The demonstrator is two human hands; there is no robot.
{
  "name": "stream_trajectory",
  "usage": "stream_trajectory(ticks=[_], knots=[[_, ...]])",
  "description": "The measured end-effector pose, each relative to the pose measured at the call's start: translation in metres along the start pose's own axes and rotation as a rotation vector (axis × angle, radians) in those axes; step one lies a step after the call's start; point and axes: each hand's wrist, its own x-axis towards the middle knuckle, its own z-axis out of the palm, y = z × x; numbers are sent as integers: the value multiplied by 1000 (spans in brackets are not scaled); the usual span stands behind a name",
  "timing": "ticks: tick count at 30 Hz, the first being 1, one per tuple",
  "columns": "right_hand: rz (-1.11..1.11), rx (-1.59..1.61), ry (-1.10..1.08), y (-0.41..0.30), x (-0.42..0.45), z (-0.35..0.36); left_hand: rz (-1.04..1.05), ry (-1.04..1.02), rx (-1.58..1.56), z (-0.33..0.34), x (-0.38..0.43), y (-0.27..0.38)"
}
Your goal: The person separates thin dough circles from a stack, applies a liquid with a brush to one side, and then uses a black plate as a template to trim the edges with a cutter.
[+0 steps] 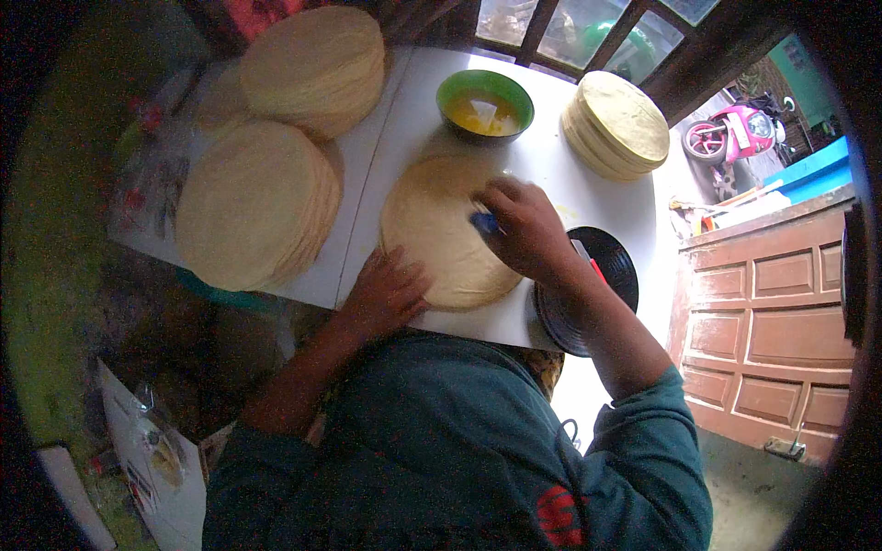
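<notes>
A round, pale yellow sheet (pixel 441 227), like thin flatbread or pastry, lies in front of me on the white table; whether others lie beneath it I cannot tell. Flat on its near left edge rests my left hand (pixel 389 289), fingers apart, holding nothing. Above its right part, my right hand (pixel 520 220) is closed around a small blue object (pixel 486 222), blurred and mostly covered by the fingers. Just beyond the sheet stands a green bowl (pixel 448 93) of yellow liquid, which looks like beaten egg.
Two tall stacks of round sheets (pixel 248 206) (pixel 310 69) stand at left. A shorter stack (pixel 617 124) sits at the far right. By my right forearm is a black round ridged plate (pixel 617 258), partly covered, with a red-handled tool (pixel 597 270) on it. A brown panelled door (pixel 765 317) is at right.
</notes>
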Motion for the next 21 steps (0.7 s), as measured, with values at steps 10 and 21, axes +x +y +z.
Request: stream_trajectory(ticks=[10,21], knots=[[-99,217,-516,-54,-2,25,-711,-256,-149,-136,-73,29],[-185,-216,-551,-53,66,49,-340,134,282,-192,-103,-73]])
